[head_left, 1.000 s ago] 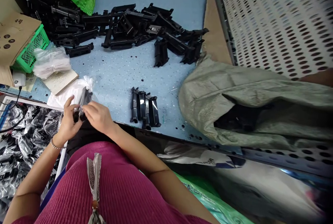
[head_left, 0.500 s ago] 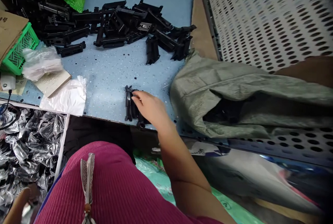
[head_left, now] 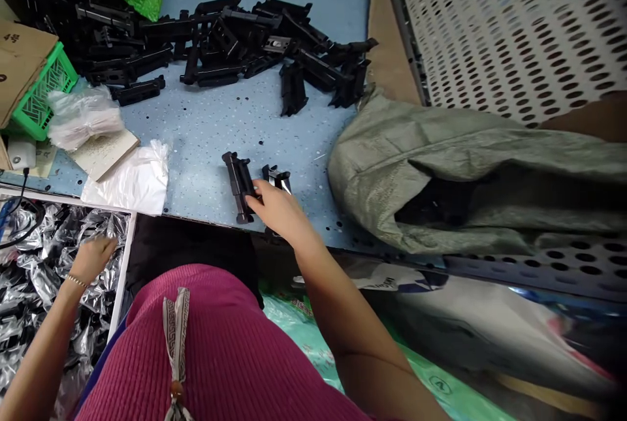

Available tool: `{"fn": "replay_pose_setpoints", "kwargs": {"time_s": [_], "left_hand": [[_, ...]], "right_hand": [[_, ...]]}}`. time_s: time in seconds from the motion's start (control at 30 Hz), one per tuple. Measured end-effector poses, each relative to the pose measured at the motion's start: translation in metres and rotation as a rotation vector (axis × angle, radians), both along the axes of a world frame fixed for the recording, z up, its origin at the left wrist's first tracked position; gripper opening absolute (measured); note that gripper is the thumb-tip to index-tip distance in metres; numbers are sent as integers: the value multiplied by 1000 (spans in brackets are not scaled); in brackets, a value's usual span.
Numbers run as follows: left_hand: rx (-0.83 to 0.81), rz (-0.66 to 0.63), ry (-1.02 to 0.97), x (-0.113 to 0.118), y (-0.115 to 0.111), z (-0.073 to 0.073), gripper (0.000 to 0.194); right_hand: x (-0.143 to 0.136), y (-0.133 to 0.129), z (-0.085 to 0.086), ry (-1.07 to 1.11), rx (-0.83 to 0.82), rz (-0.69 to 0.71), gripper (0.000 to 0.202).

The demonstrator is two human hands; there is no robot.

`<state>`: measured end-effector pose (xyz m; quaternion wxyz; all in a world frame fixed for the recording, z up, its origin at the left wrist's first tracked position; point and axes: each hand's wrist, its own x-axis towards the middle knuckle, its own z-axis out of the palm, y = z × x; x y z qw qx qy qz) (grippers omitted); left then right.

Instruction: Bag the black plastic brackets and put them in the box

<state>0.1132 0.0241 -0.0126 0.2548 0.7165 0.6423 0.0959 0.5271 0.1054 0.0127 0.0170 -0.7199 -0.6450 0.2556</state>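
Note:
My right hand point(head_left: 279, 213) is at the front edge of the blue table, thumb and fingers closed on a long black plastic part point(head_left: 238, 186) with lugged ends. The part lies slightly tilted. Beside it, partly hidden beneath my hand, is another black part point(head_left: 277, 176) with a shiny face. Over a white-rimmed bin of black items in clear plastic bags point(head_left: 36, 290), my left hand point(head_left: 94, 258) is closed, its fingers curled in. Whether anything is inside those fingers is hidden.
A heap of similar black parts point(head_left: 220, 49) spreads across the back. At left are a green basket point(head_left: 42, 98), clear bags point(head_left: 83, 117) and a white plastic bag point(head_left: 130, 179). A grey-green sack point(head_left: 382, 160) lies open on the right, before a perforated white panel point(head_left: 490, 29).
My left hand has come up from the lower left corner over the bin. The black part under my right hand has shifted left and tilted, apart from the one beside it.

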Motion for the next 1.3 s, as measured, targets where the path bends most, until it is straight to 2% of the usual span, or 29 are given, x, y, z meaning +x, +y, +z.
{"fn": "replay_pose_setpoints", "kwargs": {"time_s": [0.1, 0.17, 0.2, 0.27, 0.37, 0.43, 0.5, 0.57, 0.63, 0.7, 0.77, 0.87, 0.93, 0.97, 1.0, 1.07, 1.13, 1.2, 1.3], "left_hand": [[345, -14, -103, 48, 59, -3, 29], [447, -21, -94, 80, 93, -7, 21], [448, -4, -94, 90, 106, -8, 16], [383, 80, -155, 97, 122, -9, 16], [140, 221, -379, 81, 130, -3, 21], [-32, 281, -533, 69, 131, 3, 22], [-87, 307, -631, 62, 129, 9, 21], [9, 262, -617, 58, 125, 14, 15], [172, 129, -432, 54, 122, 17, 2], [299, -11, -178, 47, 120, 21, 21], [352, -81, -36, 39, 122, 23, 35], [348, -85, -112, 35, 124, 28, 49], [355, -110, -191, 42, 117, 33, 55], [370, -152, -213, 48, 109, 37, 56], [388, -216, -225, 54, 100, 40, 58], [414, -359, -239, 66, 78, 47, 64], [415, -434, -265, 71, 58, 50, 69], [430, -385, -277, 68, 47, 48, 71], [510, -229, -216, 57, 42, 38, 79]], "right_hand": [[-10, 4, -14, 464, 43, -43, 38], [-23, 5, -23, 721, 55, -77, 38], [-29, 5, -26, 826, 49, -103, 38], [-42, 5, -28, 1028, 9, -176, 38], [-65, 11, -21, 1361, -108, -261, 35], [-86, 19, -15, 1594, -239, -259, 30], [-112, 30, -13, 1797, -414, -250, 26], [-136, 38, -17, 1877, -557, -275, 24], [-150, 40, -24, 1834, -552, -349, 24], [-151, 35, -31, 1796, -448, -417, 28], [-141, 24, -35, 1816, -440, -391, 31], [-125, 8, -40, 1844, -758, -277, 23], [-125, 2, -44, 1829, -987, -307, 16], [-128, 1, -46, 1828, -1042, -351, 14], [-133, 1, -48, 1834, -1046, -391, 13], [-143, 1, -49, 1860, -953, -427, 11], [-148, 0, -47, 1905, -851, -417, 11], [-148, -5, -43, 1981, -890, -391, 11], [-145, -15, -40, 2138, -1017, -395, 16]]}}
